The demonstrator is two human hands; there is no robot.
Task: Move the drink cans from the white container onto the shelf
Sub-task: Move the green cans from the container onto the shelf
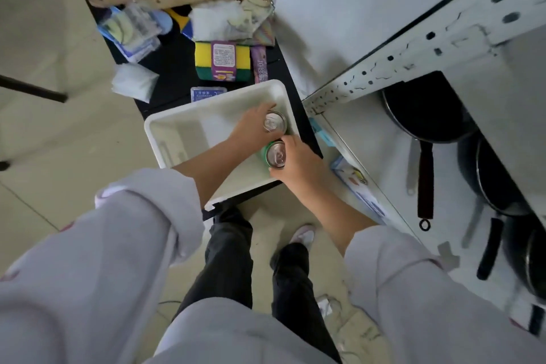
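Observation:
A white container [183,127] sits on a black table, its left part bare. Inside its right end, my left hand [251,130] wraps around an upright silver-topped can [275,122]. Just below it, my right hand [301,161] grips a green can [273,154] from the right side. Both cans are upright, close together and seen from above. The white metal shelf [369,133] stands directly to the right of the container.
Black frying pans [425,109] lie on the shelf at the right, with boxed goods [354,177] at its edge. Sponges [223,59], packets and cardboard crowd the black table [174,68] beyond the container. My legs and shoe are on the floor below.

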